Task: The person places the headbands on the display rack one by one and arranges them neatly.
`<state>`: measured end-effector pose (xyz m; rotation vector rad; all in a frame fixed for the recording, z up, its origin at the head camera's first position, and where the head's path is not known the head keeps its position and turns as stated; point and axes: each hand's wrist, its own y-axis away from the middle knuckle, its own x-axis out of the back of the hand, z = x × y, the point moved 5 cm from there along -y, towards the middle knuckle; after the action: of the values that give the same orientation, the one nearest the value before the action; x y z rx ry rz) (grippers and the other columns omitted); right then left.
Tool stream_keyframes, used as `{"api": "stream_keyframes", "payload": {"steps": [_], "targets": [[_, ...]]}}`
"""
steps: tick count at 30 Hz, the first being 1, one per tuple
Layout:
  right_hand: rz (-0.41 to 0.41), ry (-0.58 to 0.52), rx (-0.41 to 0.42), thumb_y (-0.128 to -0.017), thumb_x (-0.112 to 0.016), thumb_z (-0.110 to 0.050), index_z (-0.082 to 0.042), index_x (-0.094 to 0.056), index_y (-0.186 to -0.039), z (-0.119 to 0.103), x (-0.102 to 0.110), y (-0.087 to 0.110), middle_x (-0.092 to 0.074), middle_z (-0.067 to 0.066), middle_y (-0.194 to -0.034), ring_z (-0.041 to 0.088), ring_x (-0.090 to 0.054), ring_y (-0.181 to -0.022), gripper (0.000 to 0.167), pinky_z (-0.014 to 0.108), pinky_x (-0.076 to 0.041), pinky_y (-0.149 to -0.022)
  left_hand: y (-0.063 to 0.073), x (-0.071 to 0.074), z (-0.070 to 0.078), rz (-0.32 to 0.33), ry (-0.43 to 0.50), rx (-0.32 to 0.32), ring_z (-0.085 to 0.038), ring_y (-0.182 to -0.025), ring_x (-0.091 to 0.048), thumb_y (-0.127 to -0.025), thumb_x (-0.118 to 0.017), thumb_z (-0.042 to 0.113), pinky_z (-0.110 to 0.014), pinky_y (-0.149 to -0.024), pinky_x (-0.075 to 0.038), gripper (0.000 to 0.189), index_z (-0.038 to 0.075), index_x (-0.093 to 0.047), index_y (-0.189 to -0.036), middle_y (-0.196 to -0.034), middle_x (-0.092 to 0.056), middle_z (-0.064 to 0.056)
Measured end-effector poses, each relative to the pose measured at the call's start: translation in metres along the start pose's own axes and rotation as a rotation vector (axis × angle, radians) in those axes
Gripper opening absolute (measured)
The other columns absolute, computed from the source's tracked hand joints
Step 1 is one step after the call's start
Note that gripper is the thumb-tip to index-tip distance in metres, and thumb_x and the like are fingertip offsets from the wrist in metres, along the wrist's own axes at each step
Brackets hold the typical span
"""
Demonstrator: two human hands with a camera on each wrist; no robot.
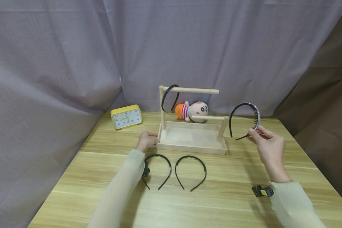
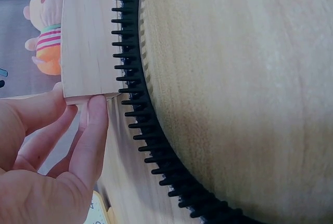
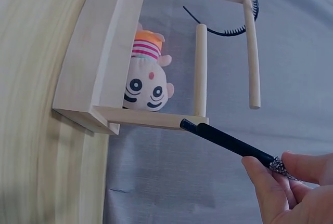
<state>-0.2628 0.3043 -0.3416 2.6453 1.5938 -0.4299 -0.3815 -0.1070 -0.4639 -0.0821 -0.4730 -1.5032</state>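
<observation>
A wooden rack (image 1: 191, 150) with a tray base and two rods stands on the table. My left hand (image 1: 146, 141) holds the left end of its tray, fingertips (image 2: 98, 102) on the tray's corner. On the upper rod hangs a black toothed headband (image 1: 165, 95). My right hand (image 1: 269, 147) pinches another headband (image 1: 257, 115), with sparkling stones on its band, by one side. It is raised in the air to the right of the rack. Two more black headbands, a left one (image 1: 166, 161) and a right one (image 1: 205, 171), lie in front of the rack; my left wrist partly covers the left one.
A yellow alarm clock (image 1: 126, 116) stands left of the rack. Behind the rack lies a plush doll (image 1: 195, 110) with a striped top. Grey curtain (image 1: 188, 41) hangs along the back of the wooden table (image 1: 216, 202).
</observation>
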Motion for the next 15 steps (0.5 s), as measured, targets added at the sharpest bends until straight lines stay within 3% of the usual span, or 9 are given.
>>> {"api": "stream_keyframes", "payload": {"steps": [5,15], "targets": [[0.01,0.024,0.023,-0.081,-0.073,0.007,0.013,-0.052,-0.13,-0.006,-0.005,-0.005,-0.071,-0.001,-0.082,0.008,-0.071,-0.068,0.053,0.022,-0.059,-0.069,0.001,0.0,0.0,0.0,0.006,-0.002,-0.023,-0.082,-0.07,-0.085,-0.069,-0.002,-0.029,-0.074,-0.062,0.033,-0.001,-0.069,-0.118,-0.113,-0.067,-0.026],[0.047,0.05,0.081,-0.081,-0.071,0.009,0.012,-0.056,-0.127,-0.009,-0.015,-0.014,-0.071,-0.004,-0.08,0.006,-0.07,-0.066,0.048,0.02,-0.059,-0.066,-0.002,-0.001,-0.002,-0.007,0.001,0.017,-0.02,-0.078,-0.068,-0.084,-0.069,-0.003,-0.028,-0.074,-0.062,0.033,0.0,-0.07,-0.117,-0.112,-0.068,-0.024]]}}
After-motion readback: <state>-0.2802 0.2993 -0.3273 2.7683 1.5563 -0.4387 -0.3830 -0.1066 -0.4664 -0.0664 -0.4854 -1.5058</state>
